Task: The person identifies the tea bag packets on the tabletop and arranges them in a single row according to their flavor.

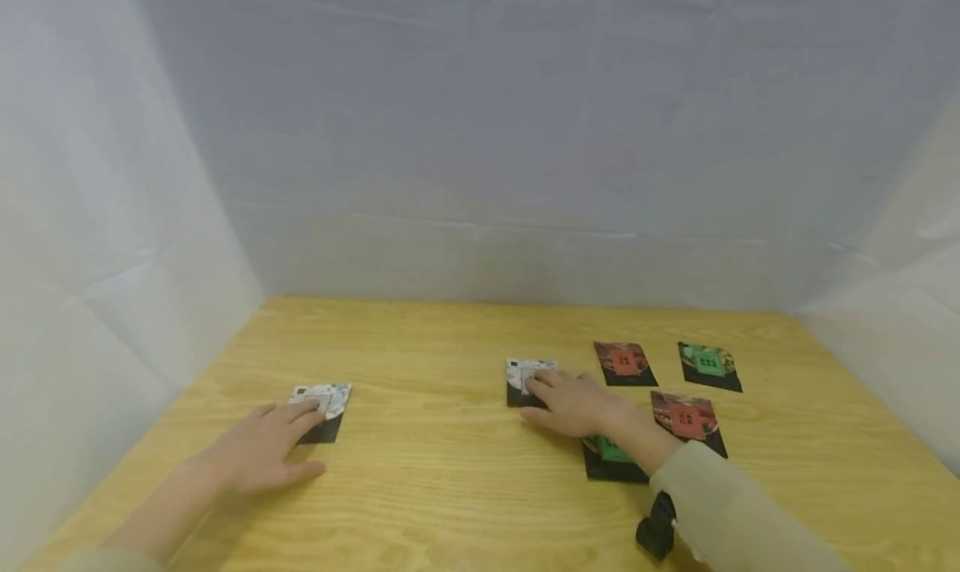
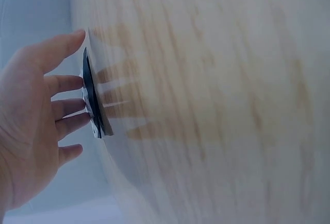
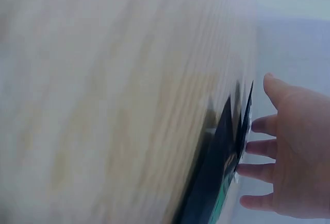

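Note:
At the left, my left hand (image 1: 258, 453) lies over a flat white-and-black packet (image 1: 335, 399), its fingers spread. The left wrist view shows those fingertips right at the packet (image 2: 92, 98), which lies on the wooden table. My right hand (image 1: 573, 403) reaches over a second white-and-black packet (image 1: 519, 375) near the middle, and its fingers hide part of it. In the right wrist view this hand's fingers (image 3: 260, 171) are stretched out at the packet's edge. A green-and-black packet (image 1: 615, 469) lies partly hidden beneath the right wrist.
Two red-and-black packets (image 1: 626, 363) (image 1: 687, 419) lie to the right, the nearer one beside the right forearm. Another green packet (image 1: 710, 365) lies at the far right. White sheeting (image 1: 480, 138) encloses the wooden table (image 1: 420, 489) behind and on both sides. A black device (image 1: 657, 526) hangs at the right sleeve.

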Demonstrator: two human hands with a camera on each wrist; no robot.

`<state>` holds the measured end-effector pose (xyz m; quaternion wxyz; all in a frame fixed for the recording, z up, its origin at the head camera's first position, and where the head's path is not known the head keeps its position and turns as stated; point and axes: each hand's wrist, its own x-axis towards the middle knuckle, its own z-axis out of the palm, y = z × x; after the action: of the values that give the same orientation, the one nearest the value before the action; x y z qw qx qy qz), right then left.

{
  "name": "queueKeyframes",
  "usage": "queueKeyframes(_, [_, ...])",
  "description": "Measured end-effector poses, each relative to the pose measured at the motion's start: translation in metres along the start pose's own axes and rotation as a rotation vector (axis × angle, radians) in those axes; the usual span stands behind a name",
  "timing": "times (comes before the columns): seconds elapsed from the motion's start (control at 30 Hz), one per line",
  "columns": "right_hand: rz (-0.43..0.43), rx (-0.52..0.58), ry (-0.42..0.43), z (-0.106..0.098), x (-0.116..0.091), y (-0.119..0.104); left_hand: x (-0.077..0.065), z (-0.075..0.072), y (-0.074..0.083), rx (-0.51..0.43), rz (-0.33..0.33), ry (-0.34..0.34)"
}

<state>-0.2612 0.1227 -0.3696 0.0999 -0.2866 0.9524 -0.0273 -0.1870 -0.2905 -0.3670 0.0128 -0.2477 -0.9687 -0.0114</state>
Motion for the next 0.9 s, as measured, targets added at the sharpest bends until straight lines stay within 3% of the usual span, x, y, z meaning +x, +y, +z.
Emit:
queueKeyframes(0.53, [-0.087,-0.031,-0.057,-0.002,-0.015,-0.025,0.004,-0.002,0.002,0.028,0.026,0.010])
queueKeyframes(0.9, [-0.165,-0.055,-0.078,0.005,-0.007,-0.058,0.002,-0.002,0.002,0.017,0.017,0.005])
